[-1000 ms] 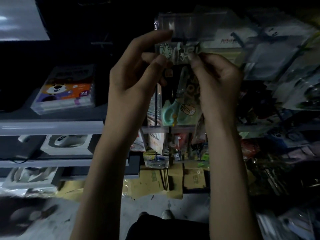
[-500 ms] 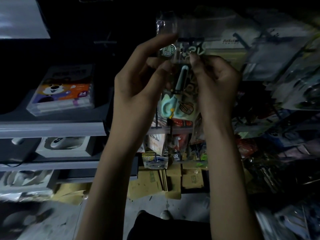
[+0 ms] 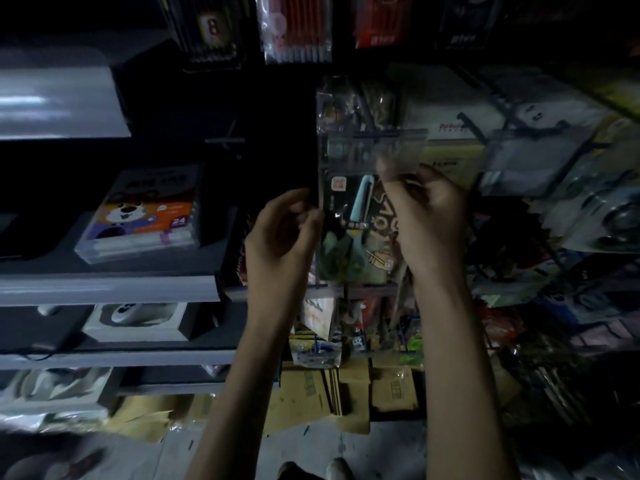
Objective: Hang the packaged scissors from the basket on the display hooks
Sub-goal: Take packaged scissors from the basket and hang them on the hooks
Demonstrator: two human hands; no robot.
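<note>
- Packaged scissors (image 3: 360, 223): a flat, glossy clear-plastic pack over a dark printed card, with a mint-green pair inside, its blades capped in pale blue and pointing up. The handles are rounded, and one carries a small cartoon sticker.
- The pack is held upright at chest height in front of the crowded hanging display, between both hands. Its clear top strip reaches up to a thin dark wire bar (image 3: 381, 135). We cannot tell whether the pack hangs on that wire, because the frame is dim and smeared there.
- Left hand (image 3: 284, 237): the fingers are curled and the thumb and fingertips pinch the pack's left edge.
- Right hand (image 3: 429, 216): it is raised higher, with the thumb and forefinger pinching the pack's upper part just under the clear strip. The other fingers are folded behind.
- To the left, a rectangular clear-cased marker box (image 3: 145, 216) with an orange-and-purple label and a cartoon bear lies flat on a smooth grey shelf (image 3: 104, 289).
- Above hang crinkly cellophane packs of red pencils (image 3: 298, 29).
- To the right, shiny overlapping plastic bags (image 3: 588, 209) hang on a wire grid.
- Low down, matte brown cardboard boxes (image 3: 391, 389) stand on the floor.
</note>
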